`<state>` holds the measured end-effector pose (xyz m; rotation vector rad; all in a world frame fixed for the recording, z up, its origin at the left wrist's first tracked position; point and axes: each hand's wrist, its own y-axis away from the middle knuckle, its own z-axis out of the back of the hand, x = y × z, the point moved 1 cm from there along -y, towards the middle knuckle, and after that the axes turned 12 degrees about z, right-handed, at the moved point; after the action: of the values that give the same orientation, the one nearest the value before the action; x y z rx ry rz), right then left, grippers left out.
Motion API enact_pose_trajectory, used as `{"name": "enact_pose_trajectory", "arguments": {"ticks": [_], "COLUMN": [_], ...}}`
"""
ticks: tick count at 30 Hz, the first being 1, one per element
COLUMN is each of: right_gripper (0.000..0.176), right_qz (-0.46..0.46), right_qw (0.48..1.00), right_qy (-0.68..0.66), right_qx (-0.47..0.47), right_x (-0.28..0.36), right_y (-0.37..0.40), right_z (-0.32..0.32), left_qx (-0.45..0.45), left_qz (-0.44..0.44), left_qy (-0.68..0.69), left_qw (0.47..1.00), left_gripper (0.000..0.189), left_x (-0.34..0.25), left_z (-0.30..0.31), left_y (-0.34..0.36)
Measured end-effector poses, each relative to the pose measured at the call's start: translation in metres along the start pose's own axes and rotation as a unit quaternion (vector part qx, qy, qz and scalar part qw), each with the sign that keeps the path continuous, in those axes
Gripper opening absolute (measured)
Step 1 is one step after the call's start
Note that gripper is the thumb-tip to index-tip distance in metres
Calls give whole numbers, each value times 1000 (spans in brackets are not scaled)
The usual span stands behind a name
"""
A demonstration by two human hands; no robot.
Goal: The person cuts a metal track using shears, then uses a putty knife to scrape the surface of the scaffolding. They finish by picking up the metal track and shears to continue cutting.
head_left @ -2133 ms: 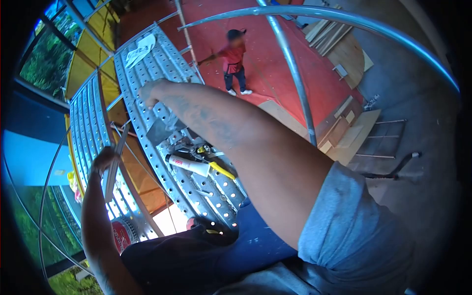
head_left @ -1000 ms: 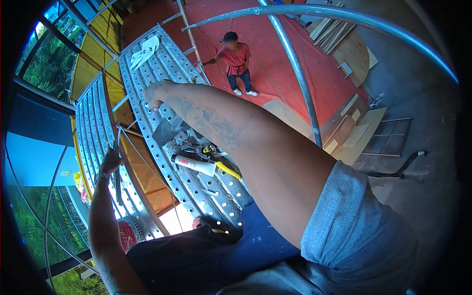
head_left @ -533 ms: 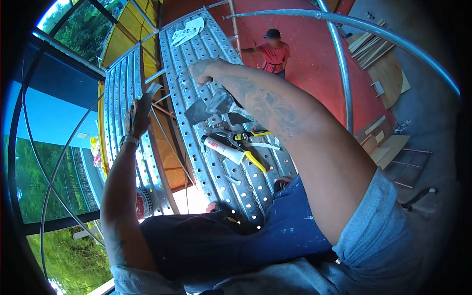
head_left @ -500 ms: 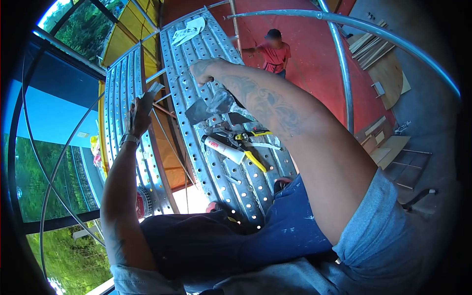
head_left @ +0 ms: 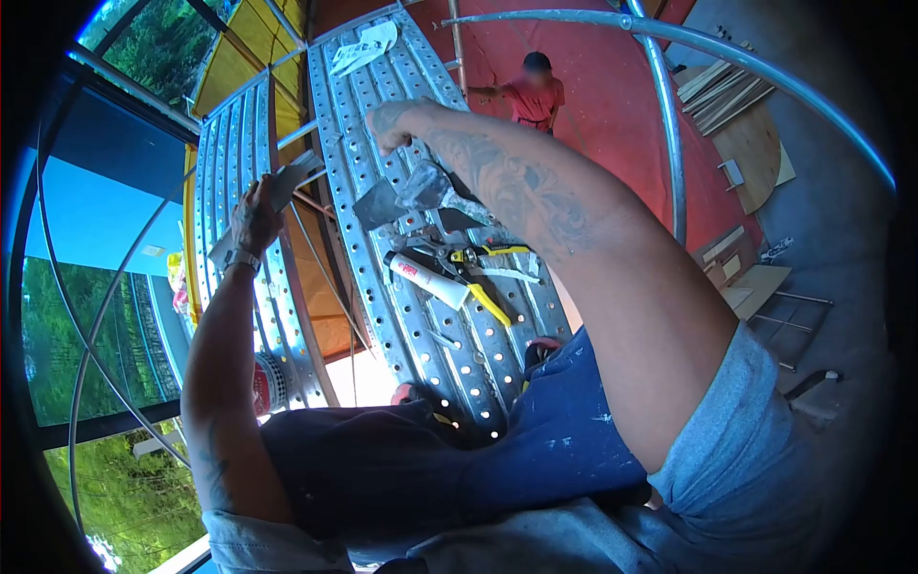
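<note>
My left hand [head_left: 256,218] is closed around a flat grey strip [head_left: 295,182], its far end over the gap between two perforated metal planks. My right hand [head_left: 390,129] is curled over the right-hand plank [head_left: 359,105]; whatever its fingers hold, if anything, is hidden. Just below it on that plank lie broad-bladed scrapers [head_left: 381,205], partly behind my right forearm. Nearer my legs are yellow-and-black handled snips [head_left: 486,298] and a white tube with red lettering [head_left: 426,277].
A printed sheet [head_left: 363,48] lies at the plank's far end. The left plank [head_left: 229,143] runs alongside, with a bucket [head_left: 270,383] near my left forearm. Metal scaffold tubes [head_left: 669,143] surround me. Below, a person in a red shirt [head_left: 535,100] stands by boards [head_left: 722,96].
My left hand has shifted slightly, and more of the grey strip shows, angled toward the right plank. My right hand stays curled at nearly the same spot. The whole view has shifted slightly.
</note>
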<state>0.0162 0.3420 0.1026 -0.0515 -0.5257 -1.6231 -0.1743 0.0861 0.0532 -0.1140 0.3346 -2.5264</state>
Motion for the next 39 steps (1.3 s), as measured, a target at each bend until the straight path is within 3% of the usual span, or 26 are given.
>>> {"name": "enact_pose_trajectory", "arguments": {"ticks": [3,7,11,13,14,17,19,21,24,28,36,39], "right_gripper": [30,26,31,39,46,69,109,127,137,135,120,113], "right_qz": [19,87,108,73,52,-50,-102,-176,-169,-146,-140,-167], "right_qw": [998,988,988,992,995,998,992,981,984,989,989,979], "right_qy": [-46,-42,113,107,88,20,4,60,55,24,14,54], "right_qx": [-28,-123,-15,1,-16,34,72,54,10,-25,-35,-100], "right_x": [-10,-18,-1,5,7,11,27,46,48,43,35,36], "right_y": [-4,-4,47,81,99,135,158,176,198,201,189,179], "right_z": [7,26,7,-29,-53,-129,-168,-211,-268,-279,-266,-266], "left_qx": [-14,31,51,53,81,40,61,94,100,159,140,122], "left_qz": [-63,-4,-30,-56,-80,-97,-73,-44,-2,71,58,40], "left_qy": [93,92,139,48,22,26,114,176,178,182,230,206], "left_qw": [994,995,988,996,993,994,989,979,979,968,961,970], "left_gripper": [46,46,50,51,50,50,41,38,31,22,21,20], "left_x": [23,17,-14,-35,-38,-65,-76,-92,-103,-110,-102,-101], "left_z": [-24,-19,14,42,44,64,61,62,33,10,0,7], "left_y": [-12,-7,-3,1,-2,18,36,58,81,108,131,138]}}
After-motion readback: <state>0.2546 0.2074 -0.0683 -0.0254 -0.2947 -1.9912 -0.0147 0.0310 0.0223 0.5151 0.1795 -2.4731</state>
